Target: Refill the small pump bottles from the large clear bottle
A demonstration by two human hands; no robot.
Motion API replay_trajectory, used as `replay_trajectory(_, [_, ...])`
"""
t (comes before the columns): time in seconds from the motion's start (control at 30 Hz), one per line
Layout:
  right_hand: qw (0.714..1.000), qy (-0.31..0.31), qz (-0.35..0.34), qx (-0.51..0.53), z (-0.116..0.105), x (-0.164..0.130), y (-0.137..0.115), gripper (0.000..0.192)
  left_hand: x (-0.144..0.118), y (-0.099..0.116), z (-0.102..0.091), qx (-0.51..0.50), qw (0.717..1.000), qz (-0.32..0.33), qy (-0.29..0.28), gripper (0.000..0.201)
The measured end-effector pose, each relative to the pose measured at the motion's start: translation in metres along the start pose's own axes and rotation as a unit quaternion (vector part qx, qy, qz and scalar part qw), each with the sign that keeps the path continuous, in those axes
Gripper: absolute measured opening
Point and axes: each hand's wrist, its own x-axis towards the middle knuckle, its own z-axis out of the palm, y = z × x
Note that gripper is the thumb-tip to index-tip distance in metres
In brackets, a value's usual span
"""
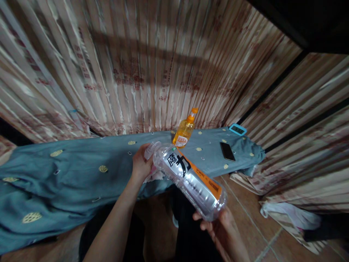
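Note:
A large clear plastic bottle (195,178) with a silver and orange label lies tilted in the air before me, its neck up to the left and its base down to the right. My left hand (141,163) is closed around the neck end, where some clear plastic shows above the fingers. I grip the base from below with my right hand (220,227), some of its fingers hidden behind the plastic. Beneath my left hand a pale pink crumpled piece (155,175) shows; I cannot tell if it is cloth or paper.
A pump bottle of orange liquid (184,133) stands on the blue-green cloth-covered surface (81,163), beyond the held bottle. To its right lie a dark phone (227,151) and a blue-framed digital clock (237,129). A pleated curtain (141,72) hangs behind. Tiled floor (240,207) shows below.

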Motion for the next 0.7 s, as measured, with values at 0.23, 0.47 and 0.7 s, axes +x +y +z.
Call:
replay_trajectory(0.23, [1.000,0.003,-0.008,-0.010,-0.0002,0.0001,0.0006,0.054,0.0000,-0.0009,0.0002,-0.004,1.000,0.005,0.004,0.037])
replay_trajectory(0.47, [1.000,-0.002,-0.002,-0.015,-0.0029,0.0004,0.0008,0.055,0.0000,0.0005,0.0013,-0.009,1.000,0.021,0.009,0.038])
replay_trajectory(0.7, [1.000,0.002,-0.004,-0.009,-0.0024,0.0002,0.0014,0.053,-0.0002,-0.0043,0.0020,-0.012,1.000,0.014,0.005,0.036])
